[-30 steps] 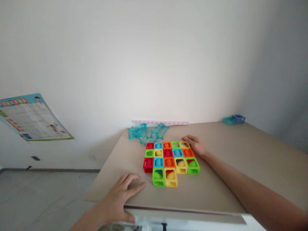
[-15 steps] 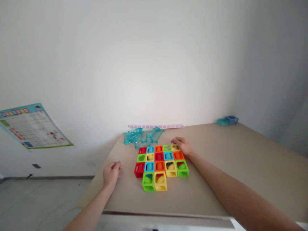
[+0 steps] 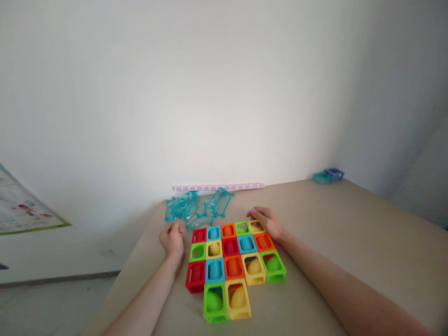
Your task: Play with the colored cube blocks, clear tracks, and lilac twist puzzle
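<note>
Colourful hollow cube blocks [image 3: 233,267] in red, blue, orange, green and yellow stand joined side by side on the table. Rounded pieces show inside their openings. Two blocks, one green and one yellow, stick out as a front row. My left hand [image 3: 172,238] is closed, its fingers curled in, just left of the red block at the far left corner; the curled fingers hide whatever might be inside. At the far right corner my right hand [image 3: 268,221] rests against the yellow block [image 3: 256,227], fingers reaching loosely behind it, not wrapped round it.
Clear teal plastic pieces [image 3: 199,208] lie behind the blocks. A long lilac patterned strip [image 3: 219,187] runs along the wall. On the far right are a blue box [image 3: 334,174] and a teal piece [image 3: 322,178]. A poster [image 3: 28,205] hangs on the left wall.
My left hand has moved forward, up beside the far left corner of the blocks. My right hand stays at the far right corner. The view has shifted, and the blocks appear larger and lower.
</note>
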A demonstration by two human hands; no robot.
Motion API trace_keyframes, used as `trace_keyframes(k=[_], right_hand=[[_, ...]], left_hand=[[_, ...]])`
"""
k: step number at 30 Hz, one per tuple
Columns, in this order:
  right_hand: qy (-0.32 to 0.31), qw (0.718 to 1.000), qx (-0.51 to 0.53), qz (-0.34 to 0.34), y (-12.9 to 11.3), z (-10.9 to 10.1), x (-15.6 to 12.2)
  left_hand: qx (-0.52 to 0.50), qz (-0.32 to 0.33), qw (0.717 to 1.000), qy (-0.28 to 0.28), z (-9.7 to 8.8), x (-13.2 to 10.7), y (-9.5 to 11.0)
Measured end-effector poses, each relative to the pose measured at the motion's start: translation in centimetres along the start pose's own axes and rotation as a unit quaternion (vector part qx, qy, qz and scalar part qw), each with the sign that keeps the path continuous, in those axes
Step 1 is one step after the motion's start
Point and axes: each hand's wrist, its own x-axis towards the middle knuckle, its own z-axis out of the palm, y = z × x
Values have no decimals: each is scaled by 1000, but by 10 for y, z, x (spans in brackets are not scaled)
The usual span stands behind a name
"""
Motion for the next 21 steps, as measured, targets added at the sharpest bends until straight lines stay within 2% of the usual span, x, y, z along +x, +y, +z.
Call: trace_keyframes(k=[5,8,10,15,21], right_hand=[[-14,1000,0,1,5,-3,-1],[-29,1000,-3,-3,10,-5,1],[-34,999,-1,-4,11,-6,2],[-33,999,11,0,10,-6,4],[-17,999,30,-1,5,-5,3]], left_hand=[[-39,-5,995,-90,4,-10,8],[-47,5,988,-147,10,-8,16],[-58,5,985,-165,11,-6,20],[-94,-26,987,-129,10,-2,20],[-124,-38,991,-16,13,4,9]])
